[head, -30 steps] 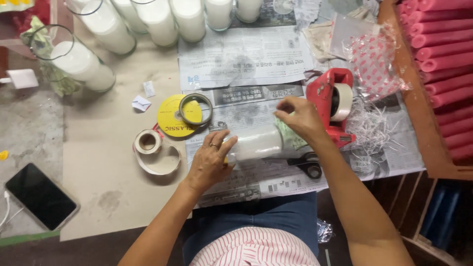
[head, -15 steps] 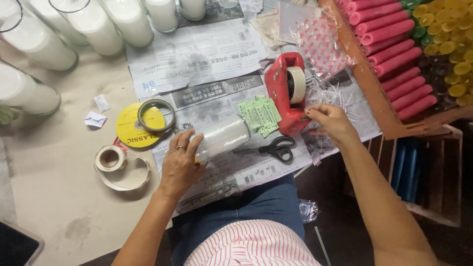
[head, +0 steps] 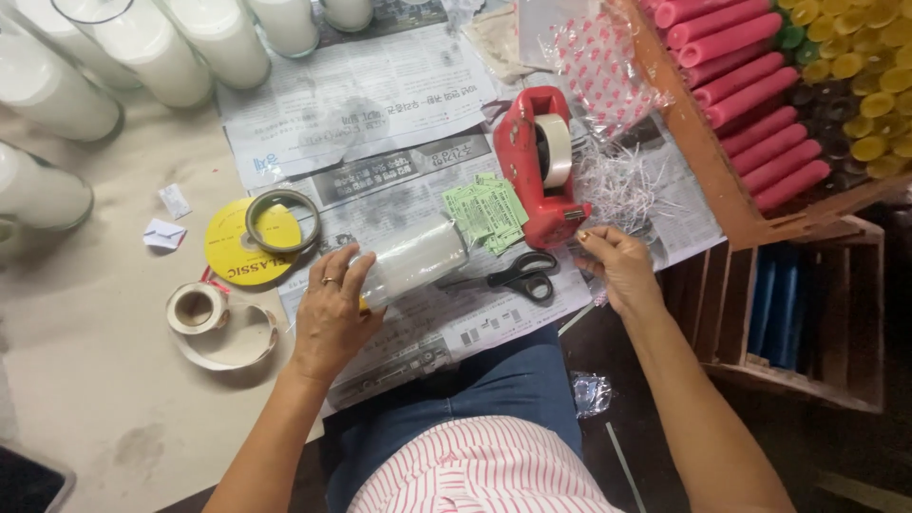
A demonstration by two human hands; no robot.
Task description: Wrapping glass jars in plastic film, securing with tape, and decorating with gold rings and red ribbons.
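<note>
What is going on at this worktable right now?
A seated person is working over spread newspaper. The left hand grips a white candle wrapped in clear film, lying on its side. The right hand is at the front end of a red tape dispenser. Black scissors and green tickets lie between the hands.

One scissors (head: 518,276), one tape dispenser (head: 539,166), two hands.
</note>
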